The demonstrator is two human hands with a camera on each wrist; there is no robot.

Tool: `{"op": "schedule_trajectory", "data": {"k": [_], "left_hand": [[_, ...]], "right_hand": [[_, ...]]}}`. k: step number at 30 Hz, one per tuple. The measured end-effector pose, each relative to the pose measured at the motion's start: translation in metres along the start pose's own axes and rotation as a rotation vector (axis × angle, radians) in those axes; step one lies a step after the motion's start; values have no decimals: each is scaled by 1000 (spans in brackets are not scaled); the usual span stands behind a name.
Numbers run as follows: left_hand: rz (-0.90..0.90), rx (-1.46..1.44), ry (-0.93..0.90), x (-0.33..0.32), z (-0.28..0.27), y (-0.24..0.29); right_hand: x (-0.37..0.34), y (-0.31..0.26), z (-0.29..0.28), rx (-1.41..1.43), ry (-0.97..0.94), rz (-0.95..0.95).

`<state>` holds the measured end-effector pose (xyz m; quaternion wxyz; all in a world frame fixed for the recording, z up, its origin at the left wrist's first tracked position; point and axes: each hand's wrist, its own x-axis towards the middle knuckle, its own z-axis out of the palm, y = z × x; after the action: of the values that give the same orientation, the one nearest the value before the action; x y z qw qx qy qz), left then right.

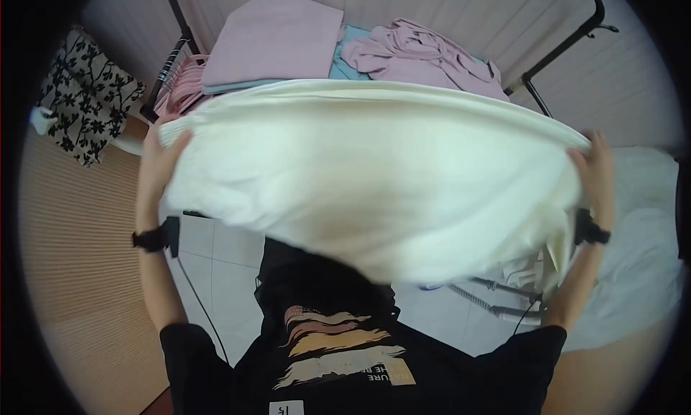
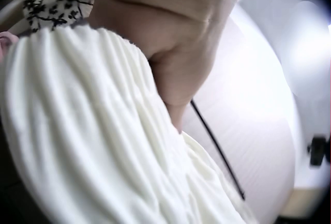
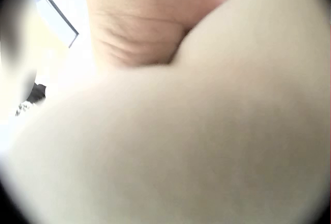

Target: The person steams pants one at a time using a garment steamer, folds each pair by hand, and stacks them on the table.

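A wide, cream-white, soft fabric cloth [image 1: 360,170] stretches lengthwise between the left hand [image 1: 160,159] and right hand [image 1: 596,172], each gripping its nearer end.

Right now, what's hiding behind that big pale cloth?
Past the top edge of the pale cloth, you can see folded pink cloth, crumpled pink cloth and some blue cloth between them. Anything lower down, right behind it, is covered, so I can't tell.

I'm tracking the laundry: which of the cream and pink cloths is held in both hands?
The cream cloth, spread between the left hand and the right hand; the smooth pink cloth and the rumpled pink cloth lie beyond it, held by neither.
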<state>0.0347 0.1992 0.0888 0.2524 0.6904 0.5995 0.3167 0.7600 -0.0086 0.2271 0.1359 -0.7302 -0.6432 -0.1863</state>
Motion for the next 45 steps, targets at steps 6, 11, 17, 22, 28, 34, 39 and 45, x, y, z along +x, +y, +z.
{"op": "schedule_trajectory", "data": {"k": [6,11,17,22,28,34,39,45], "left_hand": [[505,511,43,-20,112,34],[451,776,-164,-52,137,3],[405,846,-238,-36,85,-42],[386,855,-225,-30,81,-46],[378,734,-214,-52,104,1],[356,679,-227,-53,118,-23],[342,685,-254,-53,104,-31],[363,628,-276,-57,84,-26]], "right_hand": [[-45,-75,116,151,-224,-146],[-98,-142,158,271,-397,-78],[-143,-128,169,243,-384,96],[-151,-128,177,216,-293,95],[-111,-90,159,308,-286,150],[-37,-27,212,152,-92,-110],[0,8,233,231,-202,-134],[-5,7,194,598,-508,-143]]}}
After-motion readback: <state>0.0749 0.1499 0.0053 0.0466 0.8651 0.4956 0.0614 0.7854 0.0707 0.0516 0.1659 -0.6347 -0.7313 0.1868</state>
